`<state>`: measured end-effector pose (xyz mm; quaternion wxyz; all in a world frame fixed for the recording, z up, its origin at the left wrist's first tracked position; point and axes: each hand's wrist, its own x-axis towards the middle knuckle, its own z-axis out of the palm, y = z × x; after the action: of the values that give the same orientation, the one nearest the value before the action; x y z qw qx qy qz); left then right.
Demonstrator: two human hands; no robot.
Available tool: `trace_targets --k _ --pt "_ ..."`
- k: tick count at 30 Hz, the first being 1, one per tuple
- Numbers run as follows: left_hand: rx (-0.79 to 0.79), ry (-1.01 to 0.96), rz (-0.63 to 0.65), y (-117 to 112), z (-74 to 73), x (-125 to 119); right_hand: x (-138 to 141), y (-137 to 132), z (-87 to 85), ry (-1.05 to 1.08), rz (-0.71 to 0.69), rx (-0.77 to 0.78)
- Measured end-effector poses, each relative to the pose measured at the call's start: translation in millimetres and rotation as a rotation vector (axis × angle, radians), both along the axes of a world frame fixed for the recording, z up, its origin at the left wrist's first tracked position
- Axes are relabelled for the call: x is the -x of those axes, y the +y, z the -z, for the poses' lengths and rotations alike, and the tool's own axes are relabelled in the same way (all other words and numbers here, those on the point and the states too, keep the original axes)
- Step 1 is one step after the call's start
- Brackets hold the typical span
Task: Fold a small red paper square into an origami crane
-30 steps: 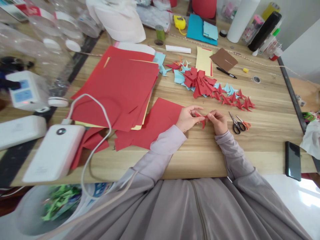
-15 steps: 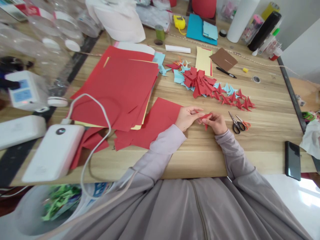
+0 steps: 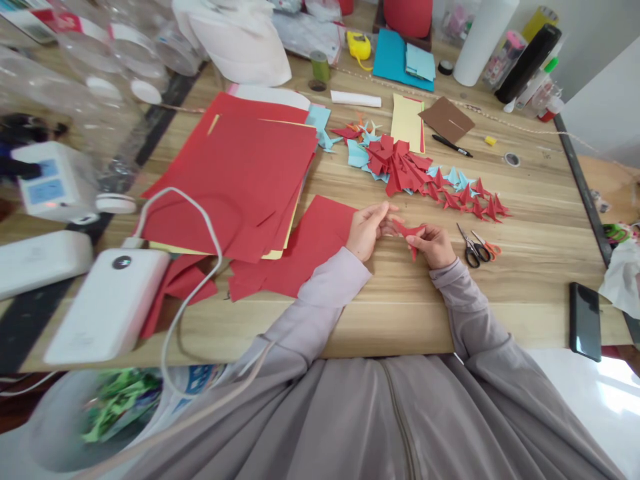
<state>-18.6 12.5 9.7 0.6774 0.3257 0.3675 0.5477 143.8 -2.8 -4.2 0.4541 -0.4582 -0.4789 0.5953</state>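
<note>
Between thumb and fingers, my right hand [image 3: 434, 247] pinches a small red folded paper [image 3: 411, 231], an origami piece with pointed arms and one tip hanging down. My left hand [image 3: 367, 230] is open just left of it, thumb raised and fingers apart, with its fingertips close to the paper's left point. Whether they touch it I cannot tell. Under and beside the left wrist lies loose red paper [image 3: 315, 230]. Beyond my hands is a heap of red origami pieces [image 3: 397, 163], with small red paper cranes [image 3: 465, 195] and light blue cranes [image 3: 463, 179] trailing right.
Black-handled scissors [image 3: 475, 252] and orange-handled scissors [image 3: 491, 248] lie right of my right hand. A stack of red sheets [image 3: 240, 180], a white power bank [image 3: 107, 307] and its cable [image 3: 200, 213] occupy the left. A phone [image 3: 585, 320] rests at the right edge.
My left thumb has lifted off the red folded paper and the left hand has opened, shifting slightly left. My right hand keeps its pinch, and more of the paper shows.
</note>
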Motion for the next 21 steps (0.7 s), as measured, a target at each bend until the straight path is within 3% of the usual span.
trace_targets --k 7,21 --pt "-0.016 0.083 0.038 -1.1 4.4 -0.9 -1.7 0.2 3.2 0.017 0.011 0.014" --pt "0.033 0.052 0.041 0.0 3.8 -1.4 2.2 -0.5 -2.9 0.001 0.003 0.011"
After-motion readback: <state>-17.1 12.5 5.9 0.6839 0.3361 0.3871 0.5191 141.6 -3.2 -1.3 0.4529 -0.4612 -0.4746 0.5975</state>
